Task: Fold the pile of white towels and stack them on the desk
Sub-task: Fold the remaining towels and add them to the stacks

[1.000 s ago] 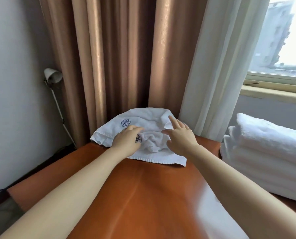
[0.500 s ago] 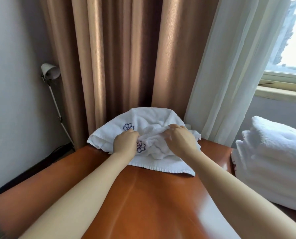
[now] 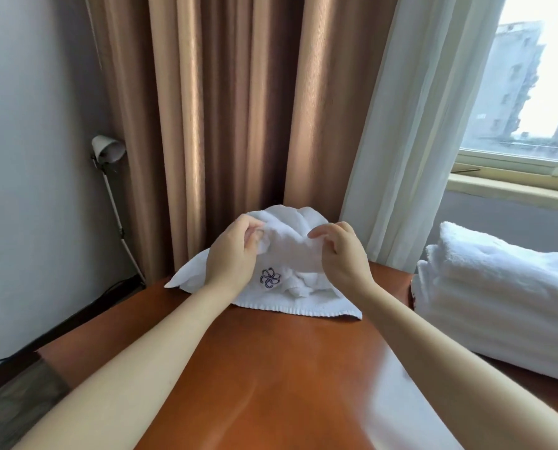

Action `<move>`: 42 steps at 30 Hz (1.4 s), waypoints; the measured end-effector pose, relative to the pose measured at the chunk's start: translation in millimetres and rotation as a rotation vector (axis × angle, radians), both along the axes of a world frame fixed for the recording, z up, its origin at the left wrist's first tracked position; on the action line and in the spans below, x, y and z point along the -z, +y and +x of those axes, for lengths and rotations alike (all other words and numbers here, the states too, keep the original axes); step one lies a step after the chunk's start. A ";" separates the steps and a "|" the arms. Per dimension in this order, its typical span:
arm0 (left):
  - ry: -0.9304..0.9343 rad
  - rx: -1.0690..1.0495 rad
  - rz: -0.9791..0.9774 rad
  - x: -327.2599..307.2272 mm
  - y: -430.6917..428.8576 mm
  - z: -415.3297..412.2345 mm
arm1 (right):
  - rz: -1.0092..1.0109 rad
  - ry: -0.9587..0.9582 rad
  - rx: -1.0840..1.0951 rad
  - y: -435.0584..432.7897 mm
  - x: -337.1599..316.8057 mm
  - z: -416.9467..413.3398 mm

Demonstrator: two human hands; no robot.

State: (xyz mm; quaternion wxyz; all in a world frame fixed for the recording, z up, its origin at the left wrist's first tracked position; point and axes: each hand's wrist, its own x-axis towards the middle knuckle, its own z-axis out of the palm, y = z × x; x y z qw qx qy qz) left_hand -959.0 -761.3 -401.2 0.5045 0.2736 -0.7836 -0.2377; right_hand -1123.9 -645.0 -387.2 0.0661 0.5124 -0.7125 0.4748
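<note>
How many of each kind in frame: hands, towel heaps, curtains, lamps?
Hands: 2 (left hand, right hand)
Towel heaps: 2 (loose towel heap that both hands pinch, folded stack)
Curtains: 2 (brown curtain, sheer curtain)
Lamps: 1 (lamp)
Total: 7

- Left hand (image 3: 230,254): back to camera, fingers curled, thumb and fingertips pinching a fold of the towel (image 3: 290,254).
- Right hand (image 3: 342,254): same pose mirrored, back to camera, fingers hooked, thumb pointing left, pinching the same towel.
- Hands level with each other at far centre, apart, not touching.
- Both wrists roughly straight, knuckles highest.
- Left forearm (image 3: 125,368): bare, enters from near left, angles towards far centre.
- Right forearm (image 3: 450,362): bare, enters from near right, converges the same way.
</note>
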 end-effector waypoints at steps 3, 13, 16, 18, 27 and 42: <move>-0.018 0.070 -0.062 -15.1 32.9 8.2 | -0.100 -0.144 -0.024 30.6 -8.0 14.3; -0.271 0.497 0.174 -11.1 143.8 -6.0 | -0.082 -0.303 0.055 160.7 21.5 29.3; -0.339 0.545 0.188 -1.1 178.7 -17.7 | -0.110 -0.400 0.101 208.4 43.3 29.7; -0.373 0.554 0.184 5.9 200.6 -26.6 | -0.116 -0.425 0.115 236.0 53.3 32.8; -0.370 0.556 0.176 3.1 250.2 -41.6 | 0.073 -0.267 0.081 276.8 61.0 36.8; -0.515 0.503 0.085 -2.2 239.6 -15.4 | 0.105 -0.436 -0.066 275.3 34.9 39.5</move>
